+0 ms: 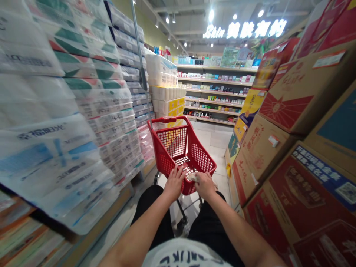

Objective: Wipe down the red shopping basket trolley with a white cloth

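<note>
A red plastic shopping cart [161,154] with perforated basket walls stands in front of my legs. Its basket floor is visible between the walls. My left hand [174,183] lies on the near rim of the basket, fingers stretched out and a little apart. Beside it, on the right part of the same rim, my right hand [205,184] is closed on a crumpled whitish cloth [192,177], which touches the rim. Whether the cloth is fabric or paper I cannot tell.
Tall stacks of wrapped tissue packs [94,85] line the left side. Cardboard cartons [289,96] are piled on the right. Ahead, shelves [217,81] hold small boxes and bottles. A thin metal pole [137,40] rises at the cart's far left. Pale floor [214,139] shows beyond the cart.
</note>
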The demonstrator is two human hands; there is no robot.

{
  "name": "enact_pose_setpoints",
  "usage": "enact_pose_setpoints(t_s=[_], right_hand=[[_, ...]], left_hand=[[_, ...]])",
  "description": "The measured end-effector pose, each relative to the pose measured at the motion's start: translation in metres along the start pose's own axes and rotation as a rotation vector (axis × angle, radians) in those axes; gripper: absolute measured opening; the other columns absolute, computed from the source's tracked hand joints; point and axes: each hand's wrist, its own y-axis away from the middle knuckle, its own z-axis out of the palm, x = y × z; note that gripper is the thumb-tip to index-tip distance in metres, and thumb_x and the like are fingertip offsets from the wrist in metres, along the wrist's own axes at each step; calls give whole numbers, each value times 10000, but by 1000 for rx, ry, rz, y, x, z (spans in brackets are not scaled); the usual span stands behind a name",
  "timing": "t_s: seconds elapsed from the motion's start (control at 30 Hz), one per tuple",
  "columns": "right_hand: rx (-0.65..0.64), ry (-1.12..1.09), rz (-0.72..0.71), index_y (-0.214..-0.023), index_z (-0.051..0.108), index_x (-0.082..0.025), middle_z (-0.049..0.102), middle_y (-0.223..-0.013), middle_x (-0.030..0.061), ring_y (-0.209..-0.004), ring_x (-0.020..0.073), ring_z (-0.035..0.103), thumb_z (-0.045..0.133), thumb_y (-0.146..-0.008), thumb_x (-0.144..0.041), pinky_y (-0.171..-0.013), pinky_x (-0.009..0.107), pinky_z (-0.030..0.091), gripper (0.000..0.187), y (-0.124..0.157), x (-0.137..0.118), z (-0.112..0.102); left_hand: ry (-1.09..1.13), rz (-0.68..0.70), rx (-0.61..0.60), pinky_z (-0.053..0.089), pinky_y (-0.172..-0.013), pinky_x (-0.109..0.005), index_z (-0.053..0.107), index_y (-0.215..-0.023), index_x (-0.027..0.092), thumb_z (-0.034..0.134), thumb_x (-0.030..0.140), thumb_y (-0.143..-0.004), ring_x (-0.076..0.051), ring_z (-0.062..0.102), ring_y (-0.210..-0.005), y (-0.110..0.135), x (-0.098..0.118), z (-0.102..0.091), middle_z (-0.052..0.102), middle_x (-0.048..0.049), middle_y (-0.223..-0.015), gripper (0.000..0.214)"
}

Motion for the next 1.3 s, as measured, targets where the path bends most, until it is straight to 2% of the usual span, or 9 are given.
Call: enact_pose_setpoints(t_s=[0.17, 0.27, 0.4, 0.47, 0.63, 0.83, 1.03, 1.17, 1.3], right_hand=[[36, -15, 98, -1028, 570, -175, 656, -1019, 76, -964, 210, 557, 489, -701, -87, -961, 353, 323, 349, -4, 23, -4], [13, -17, 157, -1001, 581, -171, 661, -991, 81, -969, 216, 566, 486, -709, -85, -994, 391, 304, 319, -8, 8, 1], [-17, -80, 2, -1165, 539, -179, 639, -1101, 81, -1058, 215, 542, 518, -716, -127, -1034, 396, 281, 452, -6, -25, 13], [-7, -101, -34, -1227, 505, -184, 620, -1158, 84, -1099, 210, 527, 522, -728, -138, -1045, 397, 275, 501, -2, -28, 15], [-25, -72, -101, -1186, 538, -220, 614, -1175, 69, -1121, 204, 523, 532, -727, -120, -1081, 431, 237, 469, 2, 10, 8], [69, 22, -27, -1160, 564, -180, 603, -1174, 95, -1113, 218, 515, 473, -729, -73, -1039, 414, 328, 453, -2, 53, 5], [159, 83, 22, -1238, 537, -114, 534, -1293, 166, -1254, 281, 417, 457, -730, -72, -1036, 471, 353, 516, 7, 40, 26], [134, 34, -96, -1287, 520, -127, 511, -1332, 166, -1291, 276, 398, 452, -735, -60, -1030, 474, 383, 560, 12, 28, 39], [164, 27, -181, -1316, 506, -149, 515, -1326, 163, -1276, 265, 426, 431, -782, -50, -998, 467, 436, 549, 14, 31, 43]], left_hand=[[23, -5, -37, 161, -1158, -466, 347, -1412, 197, 414, 76, -779, -264, 48, -1444, -3, 6, 5, 177, -53, -1564, 648], [18, -14, -39, 174, -1153, -468, 330, -1421, 201, 404, 76, -788, -264, 58, -1443, -11, 11, 5, 175, -57, -1564, 649], [4, -35, -11, 187, -1146, -471, 337, -1411, 183, 413, 124, -817, -277, 75, -1441, -16, 16, 8, 176, -72, -1563, 602], [3, -27, -1, 186, -1147, -469, 352, -1401, 180, 424, 138, -819, -280, 76, -1440, -16, 14, 10, 188, -73, -1559, 588], [4, -8, 14, 199, -1141, -476, 355, -1397, 198, 411, 77, -789, -259, 52, -1445, -12, 7, 11, 196, -68, -1558, 622], [-2, -23, -12, 166, -1148, -477, 348, -1407, 177, 426, 80, -785, -289, 55, -1441, -16, 13, 10, 166, -85, -1564, 635], [18, -35, 0, 198, -1134, -490, 359, -1404, 212, 402, 70, -806, -291, 76, -1439, -20, 21, 11, 164, -83, -1564, 616], [28, -33, 0, 210, -1127, -495, 372, -1391, 265, 409, 69, -811, -289, 81, -1439, -22, 20, 12, 159, -66, -1567, 614], [21, -8, -11, 205, -1126, -503, 353, -1397, 287, 419, 68, -799, -287, 78, -1440, -22, 15, 14, 156, -50, -1569, 640]])
